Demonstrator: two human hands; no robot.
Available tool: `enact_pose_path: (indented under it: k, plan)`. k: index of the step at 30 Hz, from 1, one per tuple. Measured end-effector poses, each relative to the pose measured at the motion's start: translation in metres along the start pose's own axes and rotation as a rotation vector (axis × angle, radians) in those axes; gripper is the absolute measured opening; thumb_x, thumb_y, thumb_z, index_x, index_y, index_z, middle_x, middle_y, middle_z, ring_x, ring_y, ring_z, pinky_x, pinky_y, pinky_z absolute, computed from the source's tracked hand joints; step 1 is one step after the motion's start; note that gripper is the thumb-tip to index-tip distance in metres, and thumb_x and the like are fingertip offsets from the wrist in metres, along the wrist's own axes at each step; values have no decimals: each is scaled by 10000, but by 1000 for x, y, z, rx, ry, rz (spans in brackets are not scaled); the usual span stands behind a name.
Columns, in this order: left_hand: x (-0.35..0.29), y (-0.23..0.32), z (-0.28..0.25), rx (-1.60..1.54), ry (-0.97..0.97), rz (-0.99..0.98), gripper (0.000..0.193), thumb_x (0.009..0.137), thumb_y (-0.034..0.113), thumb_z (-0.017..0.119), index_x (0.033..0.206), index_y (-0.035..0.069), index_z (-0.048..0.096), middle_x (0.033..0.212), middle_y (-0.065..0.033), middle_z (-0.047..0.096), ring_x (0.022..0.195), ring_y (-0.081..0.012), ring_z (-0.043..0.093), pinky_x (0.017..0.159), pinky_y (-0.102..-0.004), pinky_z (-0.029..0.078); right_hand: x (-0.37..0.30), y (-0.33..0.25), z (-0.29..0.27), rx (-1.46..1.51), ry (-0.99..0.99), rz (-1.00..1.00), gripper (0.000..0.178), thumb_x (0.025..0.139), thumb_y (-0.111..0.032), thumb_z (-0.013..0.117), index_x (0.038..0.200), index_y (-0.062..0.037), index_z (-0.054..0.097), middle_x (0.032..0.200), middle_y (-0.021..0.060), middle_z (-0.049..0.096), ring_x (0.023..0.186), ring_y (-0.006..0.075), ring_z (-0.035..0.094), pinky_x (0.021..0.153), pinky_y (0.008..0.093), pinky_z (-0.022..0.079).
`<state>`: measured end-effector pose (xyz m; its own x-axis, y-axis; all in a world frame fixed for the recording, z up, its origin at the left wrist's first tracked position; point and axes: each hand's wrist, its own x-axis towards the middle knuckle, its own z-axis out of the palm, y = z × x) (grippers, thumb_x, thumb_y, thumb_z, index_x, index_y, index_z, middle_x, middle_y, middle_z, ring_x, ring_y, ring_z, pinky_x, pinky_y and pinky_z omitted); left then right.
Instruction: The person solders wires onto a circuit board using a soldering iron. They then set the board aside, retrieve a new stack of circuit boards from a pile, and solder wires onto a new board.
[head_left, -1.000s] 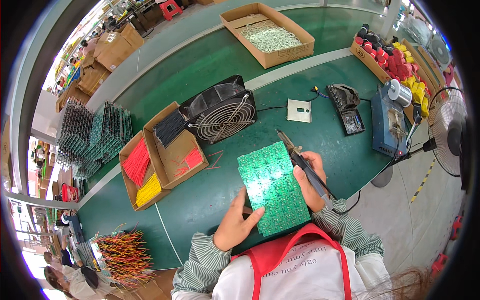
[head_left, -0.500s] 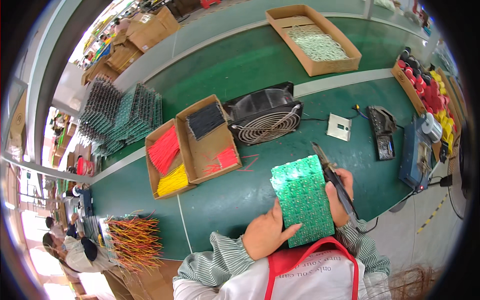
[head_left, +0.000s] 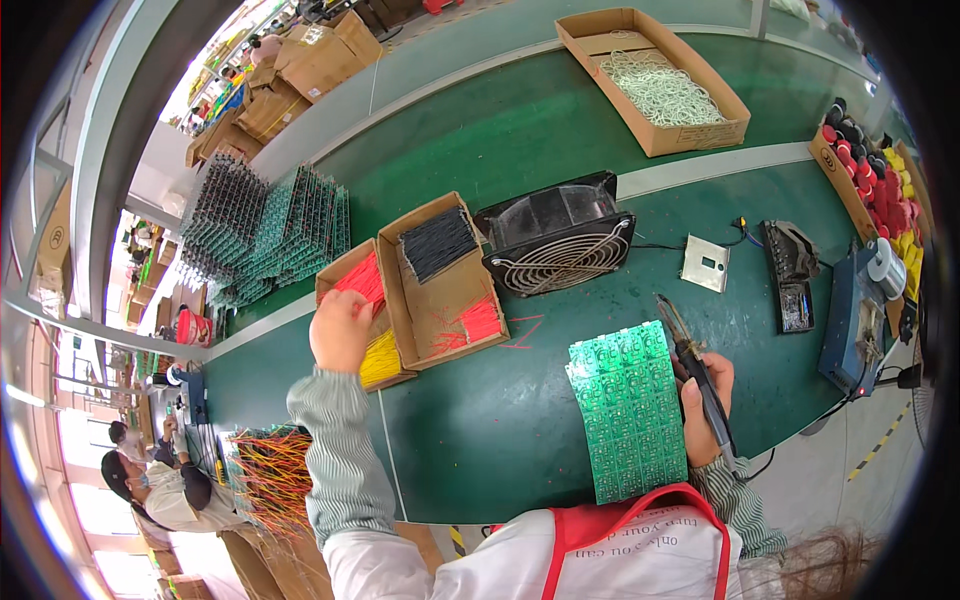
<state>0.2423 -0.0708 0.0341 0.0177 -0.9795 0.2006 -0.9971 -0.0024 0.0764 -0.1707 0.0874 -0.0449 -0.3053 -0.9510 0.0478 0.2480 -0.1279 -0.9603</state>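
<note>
My left hand (head_left: 340, 332) is at the red wires (head_left: 364, 280) in the left cardboard box, its fingers curled over their near end. What lies between the fingertips is hidden. A soldering iron (head_left: 708, 400) is in my right hand (head_left: 716, 402), its tip pointing up and away across the table. Just left of that hand is a green circuit board panel (head_left: 630, 415), its lower end near my apron. The right fingers are close to the panel's edge; whether they also grip it cannot be seen.
Beside the red wires sit yellow wires (head_left: 381, 359) and black wires (head_left: 438, 244). A black fan (head_left: 560, 240) stands behind the panel. On the right are a soldering station (head_left: 846, 322) and a solder spool (head_left: 886, 267). Stacked boards (head_left: 265, 235) and orange wired boards (head_left: 270, 465) are left.
My left hand has let go of the circuit board panel and moved left and away to the red wires. The right hand keeps the soldering iron. The whole view has shifted slightly.
</note>
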Motion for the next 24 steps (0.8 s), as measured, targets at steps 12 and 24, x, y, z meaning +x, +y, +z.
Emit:
enact_pose_path:
  k: [12, 24]
  plan:
    - [22, -30, 44, 47, -11, 85, 125, 798, 178, 624, 845, 63, 635, 855, -131, 608, 829, -321, 597, 714, -430, 477, -4, 0, -2, -103, -7, -47, 450, 914, -271, 583, 1216, -31, 351, 1154, 185, 554, 959, 166, 559, 873, 311, 437]
    - [29, -48, 36, 85, 113, 291, 121, 821, 111, 585, 907, 37, 629, 866, -159, 623, 847, -344, 589, 752, -443, 477, -7, 0, -1, -106, -15, -44, 458, 911, -285, 586, 1212, -26, 357, 1109, 167, 567, 957, 173, 551, 880, 325, 426]
